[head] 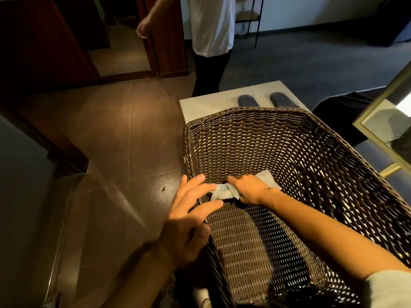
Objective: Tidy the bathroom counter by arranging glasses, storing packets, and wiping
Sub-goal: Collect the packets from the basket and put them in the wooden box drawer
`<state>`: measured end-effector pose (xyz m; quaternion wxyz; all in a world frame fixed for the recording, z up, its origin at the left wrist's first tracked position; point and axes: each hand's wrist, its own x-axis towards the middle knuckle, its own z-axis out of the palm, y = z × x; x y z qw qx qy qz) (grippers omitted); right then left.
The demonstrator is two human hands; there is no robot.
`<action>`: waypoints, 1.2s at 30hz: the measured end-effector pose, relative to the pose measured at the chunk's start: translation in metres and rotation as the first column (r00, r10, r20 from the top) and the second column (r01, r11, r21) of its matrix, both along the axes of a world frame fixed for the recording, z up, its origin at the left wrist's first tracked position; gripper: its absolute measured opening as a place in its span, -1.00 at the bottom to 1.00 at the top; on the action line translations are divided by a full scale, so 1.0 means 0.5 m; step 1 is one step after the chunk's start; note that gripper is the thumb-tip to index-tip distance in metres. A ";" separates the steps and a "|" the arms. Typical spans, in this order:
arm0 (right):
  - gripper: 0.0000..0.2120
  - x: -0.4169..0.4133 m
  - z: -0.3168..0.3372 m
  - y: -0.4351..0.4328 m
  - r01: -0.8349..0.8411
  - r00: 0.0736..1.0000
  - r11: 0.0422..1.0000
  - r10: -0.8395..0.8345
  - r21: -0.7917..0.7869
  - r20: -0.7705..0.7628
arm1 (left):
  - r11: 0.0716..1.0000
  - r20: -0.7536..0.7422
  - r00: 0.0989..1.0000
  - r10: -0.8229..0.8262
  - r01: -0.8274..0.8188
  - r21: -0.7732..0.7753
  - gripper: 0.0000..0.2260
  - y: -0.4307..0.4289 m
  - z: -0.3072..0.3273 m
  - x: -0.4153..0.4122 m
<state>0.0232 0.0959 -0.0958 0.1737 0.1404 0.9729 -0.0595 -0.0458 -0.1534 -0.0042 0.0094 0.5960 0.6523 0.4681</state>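
A large dark brown wicker basket (315, 138) fills the right half of the head view. Inside it, near its left wall, lie pale paper packets (223, 193). My right hand (250, 190) reaches down into the basket and presses on the packets, its fingers closed over them. A corner of one packet (268, 177) sticks out behind that hand. My left hand (189, 216) rests over the basket's left rim with fingers spread, its fingertips touching the packet end.
The basket stands on a white surface (200, 107) where two dark slippers (248, 100) lie. A person in a white shirt (211, 25) stands beyond it on the brown tiled floor (111, 141). A gold-framed mirror (387, 121) is at right.
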 end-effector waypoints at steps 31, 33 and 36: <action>-0.65 0.174 0.311 -0.110 0.321 0.946 0.944 -0.323 0.078 0.013 | 0.999 -0.074 0.997 -0.029 0.031 0.022 -0.46 -0.005 -0.009 -0.012; -0.69 0.226 0.387 -0.141 0.400 0.916 0.910 -0.398 0.104 -0.044 | 0.999 -0.082 0.996 -0.037 0.040 0.032 -0.46 -0.004 -0.011 -0.016; -0.69 0.323 0.474 -0.208 0.532 0.847 0.833 -0.524 0.153 -0.088 | 0.998 -0.079 0.996 -0.052 0.054 0.027 -0.46 -0.007 -0.010 -0.018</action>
